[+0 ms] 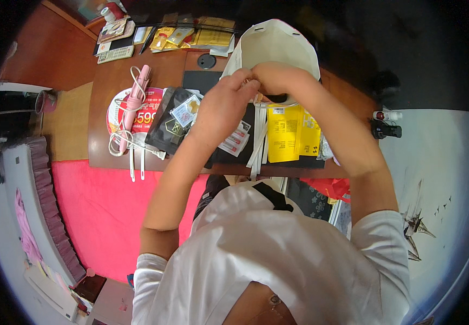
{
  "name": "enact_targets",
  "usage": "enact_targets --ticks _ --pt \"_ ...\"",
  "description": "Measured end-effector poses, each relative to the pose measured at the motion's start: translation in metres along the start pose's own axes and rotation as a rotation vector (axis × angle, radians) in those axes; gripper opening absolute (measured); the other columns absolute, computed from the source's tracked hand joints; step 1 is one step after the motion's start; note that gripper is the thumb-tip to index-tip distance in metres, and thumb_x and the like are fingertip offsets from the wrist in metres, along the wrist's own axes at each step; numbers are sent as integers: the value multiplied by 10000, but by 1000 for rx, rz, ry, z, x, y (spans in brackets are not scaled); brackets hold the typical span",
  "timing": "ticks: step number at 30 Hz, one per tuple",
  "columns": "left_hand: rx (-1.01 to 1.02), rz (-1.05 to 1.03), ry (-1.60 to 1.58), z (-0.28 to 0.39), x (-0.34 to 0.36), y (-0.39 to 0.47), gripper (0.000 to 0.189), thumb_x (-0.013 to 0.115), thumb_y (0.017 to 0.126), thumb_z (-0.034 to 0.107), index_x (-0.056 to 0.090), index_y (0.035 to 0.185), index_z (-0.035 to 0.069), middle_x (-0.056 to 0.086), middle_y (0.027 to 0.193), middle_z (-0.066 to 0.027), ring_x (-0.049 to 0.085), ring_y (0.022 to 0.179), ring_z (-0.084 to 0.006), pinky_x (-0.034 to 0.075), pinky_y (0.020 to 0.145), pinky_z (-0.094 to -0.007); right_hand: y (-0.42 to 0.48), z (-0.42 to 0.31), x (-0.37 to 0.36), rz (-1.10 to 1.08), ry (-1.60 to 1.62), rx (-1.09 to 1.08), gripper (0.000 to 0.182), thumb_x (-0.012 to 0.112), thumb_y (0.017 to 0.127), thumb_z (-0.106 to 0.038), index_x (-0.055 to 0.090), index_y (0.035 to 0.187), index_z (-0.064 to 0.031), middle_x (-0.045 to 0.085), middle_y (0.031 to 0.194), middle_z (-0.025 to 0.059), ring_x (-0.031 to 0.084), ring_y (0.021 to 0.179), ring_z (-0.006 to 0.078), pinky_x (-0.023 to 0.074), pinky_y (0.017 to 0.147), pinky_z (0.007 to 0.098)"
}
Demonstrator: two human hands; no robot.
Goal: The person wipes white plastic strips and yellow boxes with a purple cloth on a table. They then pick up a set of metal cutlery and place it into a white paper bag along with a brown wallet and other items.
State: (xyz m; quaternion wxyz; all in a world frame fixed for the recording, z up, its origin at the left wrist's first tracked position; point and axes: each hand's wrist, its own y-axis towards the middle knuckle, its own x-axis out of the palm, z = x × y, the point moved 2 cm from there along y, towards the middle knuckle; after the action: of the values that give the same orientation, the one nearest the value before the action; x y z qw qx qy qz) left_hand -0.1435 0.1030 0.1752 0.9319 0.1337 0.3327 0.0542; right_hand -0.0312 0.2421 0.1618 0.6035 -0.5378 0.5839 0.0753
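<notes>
A white paper bag (275,44) stands with its mouth towards me at the desk's far side. My left hand (228,99) is at its near left edge, fingers bent against the rim; what they pinch is hard to make out. My right hand (271,75) reaches across the bag's front edge, its wrist bent and most of its fingers hidden. White strap handles (259,142) hang over the desk edge below the bag. Beside them lie yellow printed packets (284,136). Left of my left hand is a black pouch (169,130) with a small printed card (186,111) on it.
A pink hair iron (135,103) with a white cord lies on a round red printed fan (153,105) at left. Behind are a remote control (115,54), gold packets (214,32) and a black cable grommet (206,61). White printed cards (236,140) lie near the front edge.
</notes>
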Motion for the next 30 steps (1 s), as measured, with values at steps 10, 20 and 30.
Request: enact_targets --ticks 10,20,30 --pt "238 -19 144 -8 -22 13 214 630 812 -56 664 1003 34 624 1019 -136 624 943 -365 524 789 -418 -117 -6 8 505 -16 -170 129 703 844 -174 691 922 -71 673 905 116 629 964 312 409 1085 459" --pt "-73 301 -274 -31 -46 -44 307 576 904 -99 653 1182 6 605 1221 -140 700 981 -210 571 873 -306 -151 -43 38 1058 99 -372 168 717 825 -78 709 993 -83 699 1016 76 652 1040 276 491 1005 447" --pt "-471 47 603 -86 18 -145 798 850 715 352 520 1368 36 573 1230 -190 544 1138 -372 478 942 -466 -130 -66 141 824 510 -388 170 683 844 -34 695 1013 -53 711 878 88 673 828 285 532 748 378"
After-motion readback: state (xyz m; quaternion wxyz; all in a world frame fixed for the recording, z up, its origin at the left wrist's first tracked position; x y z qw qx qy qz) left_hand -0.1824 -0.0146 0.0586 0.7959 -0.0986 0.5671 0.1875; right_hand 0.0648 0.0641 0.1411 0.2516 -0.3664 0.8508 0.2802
